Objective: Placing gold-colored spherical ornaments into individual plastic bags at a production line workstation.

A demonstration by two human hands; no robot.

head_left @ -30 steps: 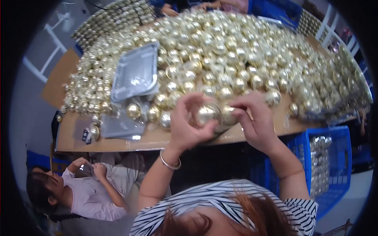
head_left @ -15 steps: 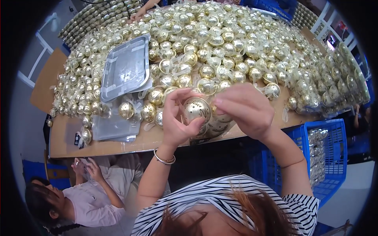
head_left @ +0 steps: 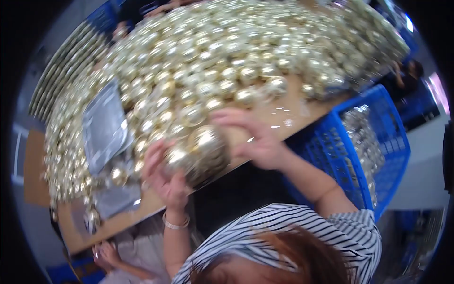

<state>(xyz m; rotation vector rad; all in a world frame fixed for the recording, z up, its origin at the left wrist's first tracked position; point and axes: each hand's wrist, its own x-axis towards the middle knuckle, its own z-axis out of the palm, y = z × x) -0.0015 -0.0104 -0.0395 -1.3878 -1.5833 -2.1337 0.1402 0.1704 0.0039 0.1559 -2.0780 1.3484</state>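
My left hand (head_left: 166,182) is curled around a shiny gold ball ornament (head_left: 178,158), its fingers on the left side and its thumb below. Close to its right is a larger gold mass (head_left: 208,151), probably several ornaments packed together; motion blur hides the detail. My right hand (head_left: 262,144) hovers at the right of this mass, with fingers and thumb spread apart in a C shape and nothing visible between them. Many similar gold ball ornaments (head_left: 229,73) with pale ribbons heap across the table behind both hands.
A grey tray (head_left: 101,130) lies on the heap at the left, with clear plastic sheets (head_left: 116,199) nearer the edge. On the right, a blue crate (head_left: 347,142) contains packed ornaments. Another person's hands (head_left: 108,254) show at the lower left, below the cardboard-covered table edge (head_left: 127,222).
The view has turned and shifted, so the table now tilts and the crate shows more fully. My right hand has moved away from the ball in my left hand, its fingers opening.
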